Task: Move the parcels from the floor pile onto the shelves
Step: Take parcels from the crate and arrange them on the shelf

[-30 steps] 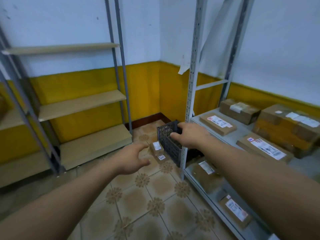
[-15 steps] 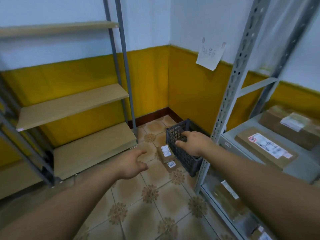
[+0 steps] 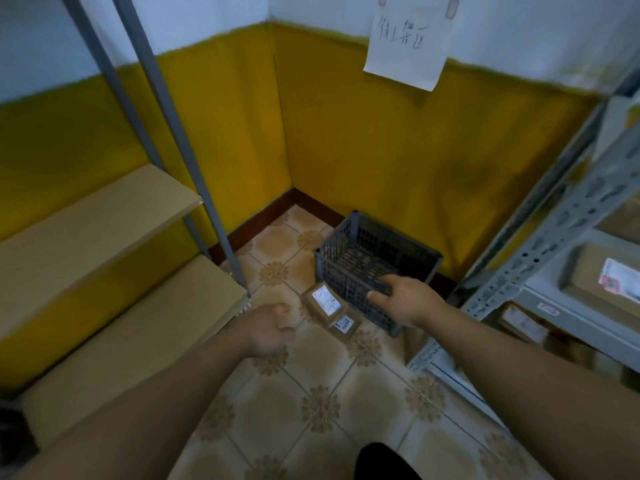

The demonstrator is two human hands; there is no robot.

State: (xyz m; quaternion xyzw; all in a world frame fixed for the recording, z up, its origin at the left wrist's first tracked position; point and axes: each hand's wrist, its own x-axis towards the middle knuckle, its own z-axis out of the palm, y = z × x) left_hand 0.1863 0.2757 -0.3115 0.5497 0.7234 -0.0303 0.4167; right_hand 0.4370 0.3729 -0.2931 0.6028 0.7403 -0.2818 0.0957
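Two small brown parcels lie on the tiled floor beside a dark plastic crate (image 3: 346, 247): one with a white label (image 3: 323, 301) and a smaller one (image 3: 344, 325) in front of it. My left hand (image 3: 268, 329) hovers just left of them, fingers loosely curled, holding nothing. My right hand (image 3: 403, 299) reaches out over the crate's near rim with fingers extended and nothing in it. Wooden shelves (image 3: 104, 216) stand at the left. A grey metal rack (image 3: 561, 299) at the right carries labelled parcels (image 3: 609, 278).
The crate sits in the corner against the yellow wall. A paper note (image 3: 407, 39) is taped to the wall above it. Grey shelf uprights (image 3: 166, 119) stand left of the corner. A dark shape (image 3: 377, 460) shows at the bottom edge.
The view has moved closer to the corner and tilted down. Both hands have come nearer to the floor parcels and the crate. The left hand's fingers have curled in more.
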